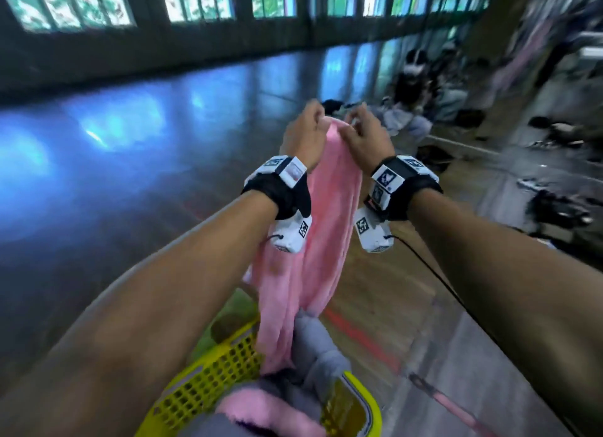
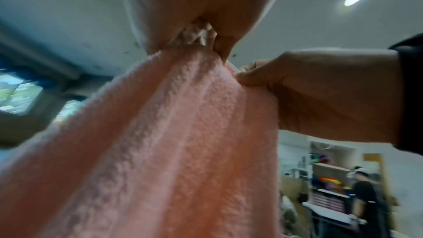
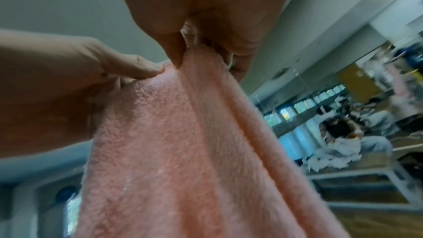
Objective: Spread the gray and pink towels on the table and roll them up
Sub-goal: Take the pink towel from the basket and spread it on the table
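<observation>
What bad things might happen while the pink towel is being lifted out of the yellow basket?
1. Both hands, left hand and right hand, pinch only the top edge of the pink towel, so it might slip from that small grip.
2. Its lower end still hangs into the yellow basket against the gray towel, which may get dragged out.

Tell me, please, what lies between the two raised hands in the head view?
Only the bunched top edge of the pink towel, which the left hand and right hand both pinch; the wrist views confirm it.
</observation>
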Tool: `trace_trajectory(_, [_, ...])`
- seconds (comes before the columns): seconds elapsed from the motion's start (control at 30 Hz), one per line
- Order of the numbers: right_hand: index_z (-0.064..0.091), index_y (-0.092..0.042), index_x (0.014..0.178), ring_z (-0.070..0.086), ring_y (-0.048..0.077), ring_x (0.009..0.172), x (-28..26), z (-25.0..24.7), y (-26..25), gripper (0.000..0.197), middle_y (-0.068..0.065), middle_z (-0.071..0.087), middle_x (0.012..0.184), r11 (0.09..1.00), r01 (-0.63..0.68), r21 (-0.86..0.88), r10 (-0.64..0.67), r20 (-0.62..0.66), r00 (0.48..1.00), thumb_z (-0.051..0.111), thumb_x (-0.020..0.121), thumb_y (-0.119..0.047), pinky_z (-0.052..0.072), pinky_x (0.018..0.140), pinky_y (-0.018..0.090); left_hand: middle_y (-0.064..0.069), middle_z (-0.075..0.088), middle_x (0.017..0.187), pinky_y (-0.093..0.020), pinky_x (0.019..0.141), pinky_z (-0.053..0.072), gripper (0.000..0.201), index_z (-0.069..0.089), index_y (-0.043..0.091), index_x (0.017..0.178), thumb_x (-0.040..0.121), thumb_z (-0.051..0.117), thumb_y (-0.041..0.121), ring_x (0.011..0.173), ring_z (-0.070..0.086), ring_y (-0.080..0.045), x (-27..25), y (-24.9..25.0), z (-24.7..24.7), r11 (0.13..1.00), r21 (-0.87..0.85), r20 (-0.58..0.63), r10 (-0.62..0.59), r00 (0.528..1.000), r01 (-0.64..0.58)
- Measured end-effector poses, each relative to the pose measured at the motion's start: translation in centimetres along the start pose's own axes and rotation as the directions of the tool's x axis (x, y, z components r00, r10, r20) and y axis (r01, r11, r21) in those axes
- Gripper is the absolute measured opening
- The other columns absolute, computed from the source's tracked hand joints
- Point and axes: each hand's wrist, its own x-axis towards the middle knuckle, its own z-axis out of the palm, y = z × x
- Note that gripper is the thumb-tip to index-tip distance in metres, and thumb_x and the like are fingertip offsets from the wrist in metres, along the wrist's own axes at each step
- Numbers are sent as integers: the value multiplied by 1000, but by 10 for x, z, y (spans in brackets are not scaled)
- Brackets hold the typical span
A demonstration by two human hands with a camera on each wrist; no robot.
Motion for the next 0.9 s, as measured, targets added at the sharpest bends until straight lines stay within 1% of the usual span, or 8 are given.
trace_trajectory(0.23, [63,-12,93,51,14,79,-67,-153,-20,16,-6,57,79,988,-129,-82,98,-312,945,63,84,-25,33,68,23,-10,64,94,-34,75,43,10,55,18,86,86,55,28,92,58,-30,-28,144,13,956,-39,270,291,918,-291])
trace_trajectory(0.33, [64,-23,75,55,11,73,-114,-200,-7,10,-7,61,71,978,-210,-17,186,-397,899,68,75,-33,41,69,24,-13,68,97,-32,73,45,28,66,16,75,76,57,43,95,61,-25,-57,180,36,930,-88,542,345,766,-357])
trace_trajectory(0.43, [63,-24,71,53,4,68,-170,-237,3,11,-10,60,68,974,-203,98,225,-478,849,70,78,-25,41,65,18,-12,64,86,-25,67,39,29,71,2,90,85,60,28,78,55,-12,-88,209,64,889,-311,627,457,631,-335])
trace_trajectory(0.57, [64,-23,62,47,-2,57,-240,-273,18,24,-14,56,58,939,-263,224,337,-435,835,67,86,-24,36,55,15,-8,67,83,-15,69,41,18,71,0,92,88,61,15,74,54,-6,-131,249,105,828,-490,585,543,602,-271])
trace_trajectory(0.67, [64,-22,60,50,11,67,-289,-297,42,27,-6,56,64,893,-303,333,425,-398,813,66,84,-34,36,61,25,1,65,72,-18,67,41,12,72,7,81,85,64,16,68,53,-3,-161,279,135,821,-497,605,559,567,-280])
trace_trajectory(0.73, [63,-19,68,50,18,78,-323,-308,58,21,5,55,76,855,-288,431,463,-384,799,66,82,-34,36,70,32,9,62,66,-20,64,39,11,71,17,75,84,65,17,63,52,1,-170,293,146,830,-475,587,546,598,-292])
trace_trajectory(0.83, [59,-19,68,44,18,72,-363,-320,73,20,1,51,69,848,-299,438,485,-410,772,66,84,-30,32,62,28,8,63,71,-23,70,39,10,70,19,77,83,64,23,69,54,-1,-177,296,155,820,-520,517,526,675,-240])
trace_trajectory(0.9, [58,-21,66,43,16,69,-367,-331,70,21,-3,50,66,878,-240,415,429,-459,778,64,86,-24,33,62,26,4,68,88,-25,81,43,15,70,21,88,87,61,33,86,60,-9,-195,292,168,815,-561,627,533,568,-145])
